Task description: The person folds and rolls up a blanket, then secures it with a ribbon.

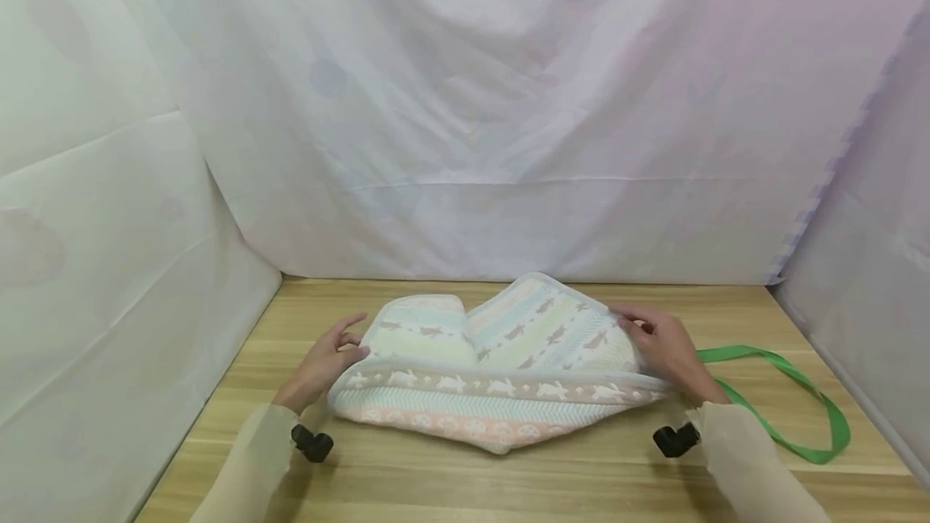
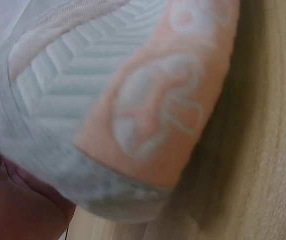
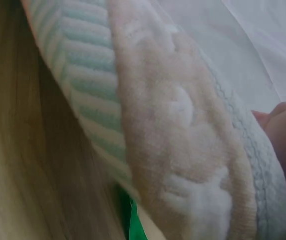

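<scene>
My left hand (image 1: 321,370) and right hand (image 1: 667,349) pinch opposite ends of the rabbit-patterned cloth (image 1: 501,402). A green strap (image 1: 838,424) lies on the worktop (image 1: 581,483) to my right.

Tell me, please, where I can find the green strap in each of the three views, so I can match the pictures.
Head: the strap lies at the lower right, looped on the table.
Left wrist: not in the picture.
Right wrist: only a small green piece shows, at the bottom, left of centre, by the edge of the cloth.
Shared landmark: the cloth's pale green zigzag band, in all three.
</scene>
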Tool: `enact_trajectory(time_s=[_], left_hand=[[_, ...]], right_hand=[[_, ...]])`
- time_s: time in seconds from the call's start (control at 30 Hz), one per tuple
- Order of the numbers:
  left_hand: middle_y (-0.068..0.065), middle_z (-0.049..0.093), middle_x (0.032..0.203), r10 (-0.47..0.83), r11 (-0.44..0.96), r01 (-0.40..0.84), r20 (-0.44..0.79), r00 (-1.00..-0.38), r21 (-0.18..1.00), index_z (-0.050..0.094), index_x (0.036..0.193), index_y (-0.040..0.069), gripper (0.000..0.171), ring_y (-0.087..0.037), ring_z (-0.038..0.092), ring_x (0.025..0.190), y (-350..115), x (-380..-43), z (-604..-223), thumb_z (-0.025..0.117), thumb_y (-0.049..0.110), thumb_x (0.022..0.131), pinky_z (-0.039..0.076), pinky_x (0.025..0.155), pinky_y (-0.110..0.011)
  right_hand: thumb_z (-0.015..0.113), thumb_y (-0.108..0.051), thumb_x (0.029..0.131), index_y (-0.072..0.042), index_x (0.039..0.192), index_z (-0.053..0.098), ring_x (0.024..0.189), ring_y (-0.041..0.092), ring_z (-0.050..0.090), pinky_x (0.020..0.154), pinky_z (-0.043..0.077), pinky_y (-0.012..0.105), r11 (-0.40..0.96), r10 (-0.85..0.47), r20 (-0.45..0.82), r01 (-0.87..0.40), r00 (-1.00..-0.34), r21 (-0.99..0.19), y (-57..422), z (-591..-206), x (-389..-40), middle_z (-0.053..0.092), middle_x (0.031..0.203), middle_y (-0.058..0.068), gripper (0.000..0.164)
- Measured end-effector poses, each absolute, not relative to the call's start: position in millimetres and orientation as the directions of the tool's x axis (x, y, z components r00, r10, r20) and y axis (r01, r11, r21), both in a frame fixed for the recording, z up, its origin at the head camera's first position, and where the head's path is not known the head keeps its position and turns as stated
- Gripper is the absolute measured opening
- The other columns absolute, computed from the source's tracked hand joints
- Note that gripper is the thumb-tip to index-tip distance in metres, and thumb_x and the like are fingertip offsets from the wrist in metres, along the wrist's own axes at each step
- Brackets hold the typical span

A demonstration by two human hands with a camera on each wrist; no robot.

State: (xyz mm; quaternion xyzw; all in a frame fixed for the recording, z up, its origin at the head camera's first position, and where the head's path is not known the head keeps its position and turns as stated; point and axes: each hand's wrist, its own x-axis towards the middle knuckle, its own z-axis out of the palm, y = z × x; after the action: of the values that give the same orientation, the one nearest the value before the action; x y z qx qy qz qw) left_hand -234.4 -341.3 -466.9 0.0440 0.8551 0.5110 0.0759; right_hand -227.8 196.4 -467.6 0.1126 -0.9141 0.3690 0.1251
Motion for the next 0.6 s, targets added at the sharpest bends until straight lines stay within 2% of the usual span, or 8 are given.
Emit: enact_trajectory(time_s=[0.1,0.2,0.37,0.43,0.5,0.6], left_hand=[[-0.015,0.062,0.108,0.138,0.476,0.000,-0.075,-0.988,0.879,0.033,0.153,0.011,0.064,-0.016,0.058,0.082,-342.4,-236.3,-467.0,0.062,0.008,0.096,0.049,0.072,-0.027],[-0.016,0.062,0.110,0.116,0.472,-0.007,-0.071,-0.991,0.881,0.033,0.152,0.012,0.062,-0.014,0.058,0.080,-344.3,-238.5,-467.2,0.060,0.007,0.097,0.049,0.068,-0.026],[-0.018,0.058,0.115,0.054,0.469,-0.040,-0.073,-0.996,0.882,0.032,0.153,0.014,0.059,-0.011,0.055,0.071,-348.9,-239.0,-466.2,0.056,0.008,0.099,0.048,0.060,-0.024],[-0.019,0.056,0.117,0.031,0.463,-0.053,-0.076,-0.997,0.885,0.030,0.153,0.014,0.059,-0.010,0.052,0.067,-350.6,-238.9,-466.4,0.055,0.008,0.100,0.045,0.058,-0.023],[-0.020,0.055,0.120,0.008,0.452,-0.065,-0.077,-0.997,0.889,0.030,0.153,0.013,0.059,-0.010,0.051,0.067,-351.6,-239.4,-467.1,0.055,0.009,0.100,0.045,0.058,-0.024],[-0.020,0.055,0.124,-0.018,0.462,-0.073,-0.073,-0.997,0.884,0.029,0.154,0.012,0.059,-0.011,0.054,0.071,-351.8,-242.8,-469.8,0.055,0.011,0.101,0.045,0.061,-0.025]], right_hand=[[0.056,-0.018,0.102,-0.013,0.127,0.068,0.053,0.009,0.042,0.048,0.036,0.026,0.695,-0.060,0.335,-0.281,-0.940,-0.663,203.0,-468.2,-221.5,0.072,0.110,0.012,0.028],[0.054,-0.023,0.103,-0.013,0.129,0.067,0.054,0.008,0.045,0.047,0.037,0.026,0.689,0.010,0.339,-0.239,-0.941,-0.684,211.0,-469.7,-213.5,0.071,0.114,0.013,0.031],[0.053,-0.025,0.103,-0.010,0.130,0.066,0.075,-0.012,0.052,0.058,0.044,0.016,0.685,0.126,0.357,-0.179,-0.926,-0.706,223.5,-475.8,-199.3,0.067,0.124,0.017,0.033],[0.052,-0.023,0.103,-0.007,0.129,0.066,0.080,-0.015,0.053,0.061,0.045,0.014,0.689,0.158,0.358,-0.157,-0.920,-0.707,226.0,-479.9,-194.1,0.067,0.123,0.019,0.034],[0.052,-0.022,0.103,-0.005,0.129,0.065,0.084,-0.010,0.056,0.062,0.046,0.013,0.691,0.187,0.343,-0.125,-0.921,-0.712,227.2,-484.6,-189.7,0.067,0.123,0.020,0.034],[0.050,-0.022,0.104,-0.004,0.129,0.065,0.087,0.012,0.063,0.060,0.045,0.016,0.707,0.229,0.308,-0.060,-0.924,-0.705,226.3,-491.3,-183.7,0.066,0.123,0.021,0.034]])
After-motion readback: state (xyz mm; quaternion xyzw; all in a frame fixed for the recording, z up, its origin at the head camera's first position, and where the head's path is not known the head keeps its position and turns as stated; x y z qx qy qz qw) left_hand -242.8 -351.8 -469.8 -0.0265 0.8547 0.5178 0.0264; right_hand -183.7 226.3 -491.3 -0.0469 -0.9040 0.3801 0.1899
